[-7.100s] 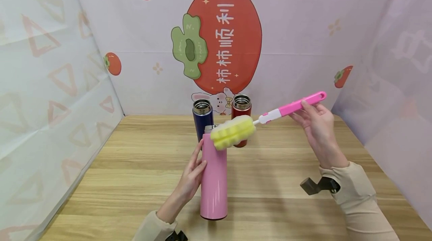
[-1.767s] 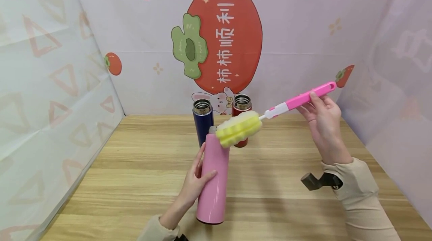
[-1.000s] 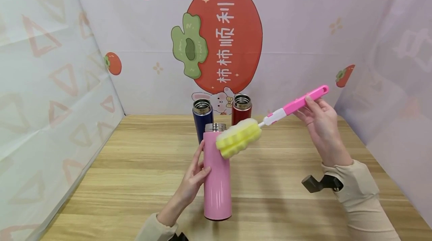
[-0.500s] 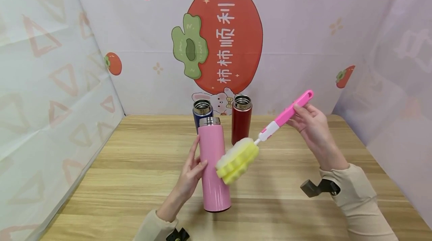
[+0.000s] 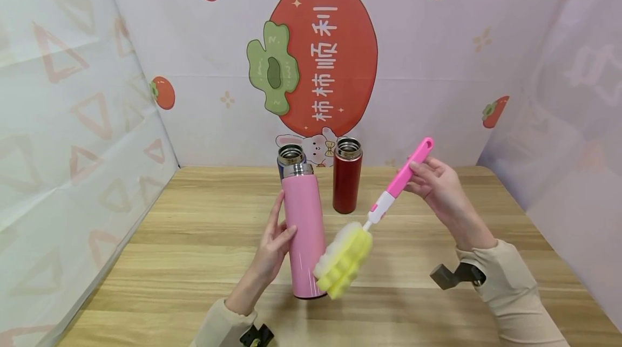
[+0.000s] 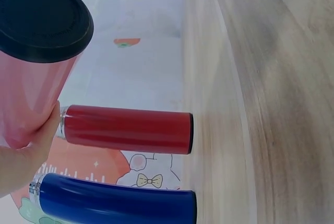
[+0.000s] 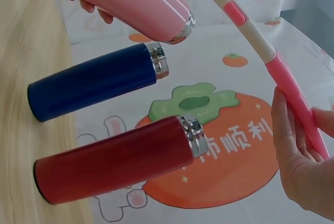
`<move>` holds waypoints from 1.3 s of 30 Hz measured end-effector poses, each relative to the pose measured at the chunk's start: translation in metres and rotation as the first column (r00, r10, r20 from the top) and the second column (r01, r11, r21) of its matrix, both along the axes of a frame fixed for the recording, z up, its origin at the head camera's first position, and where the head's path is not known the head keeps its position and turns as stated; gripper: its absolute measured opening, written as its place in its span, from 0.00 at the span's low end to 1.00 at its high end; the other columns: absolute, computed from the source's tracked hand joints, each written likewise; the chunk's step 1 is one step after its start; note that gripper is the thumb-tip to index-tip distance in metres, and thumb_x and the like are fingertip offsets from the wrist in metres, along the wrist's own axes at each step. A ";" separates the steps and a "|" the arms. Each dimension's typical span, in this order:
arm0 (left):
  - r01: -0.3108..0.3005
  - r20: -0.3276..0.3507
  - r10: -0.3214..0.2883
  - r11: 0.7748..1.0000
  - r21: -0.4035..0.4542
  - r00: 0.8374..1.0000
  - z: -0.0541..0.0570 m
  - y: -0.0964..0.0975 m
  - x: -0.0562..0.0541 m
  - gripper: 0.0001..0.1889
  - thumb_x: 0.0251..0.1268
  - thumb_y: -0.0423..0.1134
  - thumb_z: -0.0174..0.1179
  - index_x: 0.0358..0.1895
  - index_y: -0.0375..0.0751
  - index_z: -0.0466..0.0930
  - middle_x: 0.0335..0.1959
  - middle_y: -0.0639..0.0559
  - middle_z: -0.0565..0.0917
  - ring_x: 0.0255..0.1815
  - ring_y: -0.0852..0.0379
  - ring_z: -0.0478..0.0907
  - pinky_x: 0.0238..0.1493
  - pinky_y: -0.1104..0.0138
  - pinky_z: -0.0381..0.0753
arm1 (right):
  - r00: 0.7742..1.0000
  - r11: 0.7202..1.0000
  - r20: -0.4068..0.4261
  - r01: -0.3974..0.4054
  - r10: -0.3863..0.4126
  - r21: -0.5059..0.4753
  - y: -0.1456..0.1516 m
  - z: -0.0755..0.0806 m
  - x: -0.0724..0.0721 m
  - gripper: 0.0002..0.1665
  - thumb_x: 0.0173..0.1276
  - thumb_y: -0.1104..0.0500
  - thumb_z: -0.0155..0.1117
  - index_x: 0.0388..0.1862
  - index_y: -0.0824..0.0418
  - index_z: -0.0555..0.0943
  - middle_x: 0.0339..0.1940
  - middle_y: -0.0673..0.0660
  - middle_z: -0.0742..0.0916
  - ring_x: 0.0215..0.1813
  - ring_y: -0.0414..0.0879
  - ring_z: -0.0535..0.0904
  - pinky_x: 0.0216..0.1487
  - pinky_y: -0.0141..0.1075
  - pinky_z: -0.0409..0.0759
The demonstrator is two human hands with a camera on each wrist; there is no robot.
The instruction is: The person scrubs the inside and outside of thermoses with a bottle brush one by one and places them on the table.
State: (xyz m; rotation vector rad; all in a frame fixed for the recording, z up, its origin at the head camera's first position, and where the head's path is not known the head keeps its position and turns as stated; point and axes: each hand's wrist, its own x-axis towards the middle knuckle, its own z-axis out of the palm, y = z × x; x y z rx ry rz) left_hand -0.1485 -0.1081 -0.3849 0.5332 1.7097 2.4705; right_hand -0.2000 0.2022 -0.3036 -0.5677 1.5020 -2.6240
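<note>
My left hand (image 5: 273, 247) grips a pink thermos bottle (image 5: 306, 233) around its side, thumb on the near face. The bottle has no lid, and its steel neck tilts away to the left. In the left wrist view, its dark base (image 6: 44, 20) is lifted off the table. My right hand (image 5: 439, 190) pinches the pink handle of a bottle brush (image 5: 384, 208). Its yellow and white sponge head (image 5: 346, 260) points down to the left and overlaps the bottle's lower right side in the head view.
A red thermos bottle (image 5: 346, 185) and a blue thermos bottle (image 7: 94, 82) stand upright and lidless at the back of the wooden table (image 5: 209, 228). The pink bottle partly hides the blue one in the head view. Printed cloth (image 5: 427, 66) walls the table in.
The brush has swung from nearly level beside the bottle's neck to steeply downward along its lower side. My right hand has come left and down; the pink bottle has shifted slightly up and left.
</note>
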 end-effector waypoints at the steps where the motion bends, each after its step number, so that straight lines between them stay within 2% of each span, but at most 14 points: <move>1: -0.002 -0.001 0.002 1.000 0.000 1.000 0.000 0.000 0.000 0.35 0.64 0.32 0.45 0.69 0.60 0.39 0.62 0.29 0.54 0.53 0.57 0.70 0.49 0.64 0.71 | 1.000 1.000 -0.004 -0.003 0.003 0.011 0.000 -0.001 0.000 0.09 0.67 0.70 0.44 0.41 0.66 0.72 0.30 0.58 0.84 0.35 0.46 0.82 0.38 0.36 0.78; 6: -0.009 -0.002 0.009 1.000 0.008 1.000 0.000 0.000 0.000 0.36 0.64 0.33 0.46 0.69 0.60 0.39 0.63 0.29 0.53 0.53 0.58 0.70 0.49 0.63 0.71 | 1.000 0.999 -0.012 -0.020 0.020 0.047 -0.002 -0.003 0.001 0.08 0.67 0.70 0.44 0.40 0.65 0.72 0.30 0.57 0.84 0.34 0.45 0.82 0.37 0.36 0.78; 10: -0.008 0.001 0.008 1.000 0.012 1.000 -0.001 0.000 -0.001 0.36 0.64 0.32 0.46 0.69 0.60 0.39 0.62 0.29 0.54 0.52 0.58 0.71 0.48 0.63 0.72 | 1.000 1.000 -0.015 -0.020 0.020 0.021 -0.004 -0.006 0.001 0.09 0.67 0.71 0.44 0.39 0.66 0.73 0.29 0.57 0.83 0.35 0.46 0.82 0.37 0.36 0.79; 17: 0.000 0.003 0.000 1.000 0.005 1.000 -0.005 -0.001 0.001 0.36 0.63 0.31 0.45 0.69 0.59 0.40 0.60 0.28 0.56 0.52 0.57 0.71 0.48 0.63 0.72 | 0.999 0.999 -0.016 0.039 -0.040 -0.027 -0.004 -0.004 0.000 0.09 0.67 0.70 0.45 0.39 0.67 0.74 0.29 0.58 0.84 0.34 0.46 0.82 0.37 0.36 0.79; 29: 0.054 -0.014 -0.054 0.998 -0.034 0.998 -0.009 -0.005 0.004 0.36 0.62 0.29 0.46 0.69 0.58 0.41 0.62 0.29 0.52 0.53 0.58 0.68 0.48 0.65 0.71 | 0.992 0.987 0.017 0.125 -0.124 -0.097 0.001 0.003 -0.004 0.06 0.65 0.69 0.49 0.37 0.67 0.75 0.30 0.59 0.84 0.35 0.46 0.82 0.38 0.36 0.78; 35: 0.063 0.016 -0.062 0.996 -0.062 0.998 -0.010 -0.007 0.006 0.36 0.62 0.29 0.46 0.70 0.57 0.40 0.61 0.32 0.56 0.52 0.58 0.70 0.49 0.64 0.71 | 0.986 0.972 0.044 0.166 -0.160 -0.168 0.005 0.009 -0.006 0.04 0.63 0.68 0.52 0.36 0.68 0.74 0.29 0.59 0.84 0.34 0.46 0.81 0.40 0.37 0.78; 39: 0.077 0.010 -0.076 0.994 -0.074 0.997 -0.011 -0.008 0.007 0.36 0.62 0.30 0.47 0.70 0.56 0.40 0.57 0.34 0.60 0.50 0.57 0.72 0.49 0.64 0.71 | 0.982 0.955 0.076 0.186 -0.173 -0.231 0.008 0.013 -0.006 0.05 0.62 0.69 0.54 0.36 0.69 0.74 0.28 0.60 0.83 0.33 0.47 0.81 0.40 0.37 0.78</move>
